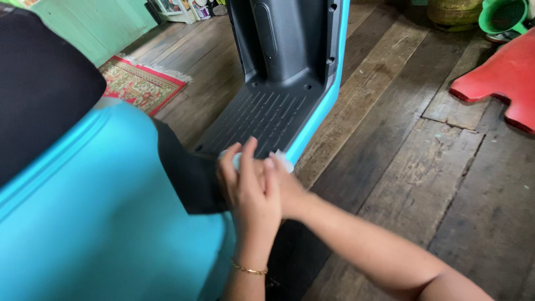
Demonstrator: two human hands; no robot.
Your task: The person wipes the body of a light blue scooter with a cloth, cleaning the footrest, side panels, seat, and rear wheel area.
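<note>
While both hands meet at the rear edge of the scooter's footboard, the left hand [248, 187] lies on top with its fingers spread and curved over a small pale object [237, 158], perhaps a cloth or a cap, of which only a sliver shows between the fingertips. The right hand [284, 187] sits just behind and partly under the left, its fingers [270, 165] wrapped toward the same pale object [285, 161]; both hands seem to grasp it together, though most of it is hidden. A thin gold bracelet [249, 270] circles the left wrist. Directly beyond the hands stretches the dark grey ribbed footboard [262, 114], edged on its right by a bright blue trim [320, 108]. Close on the left bulges the blue body panel [100, 217], with the black seat [39, 83] above it. The scooter stands on a worn wooden plank floor [423, 145]. Well apart lie a patterned red rug [136, 83], a red plastic sheet [499, 75] and a green bucket [501, 14].
</note>
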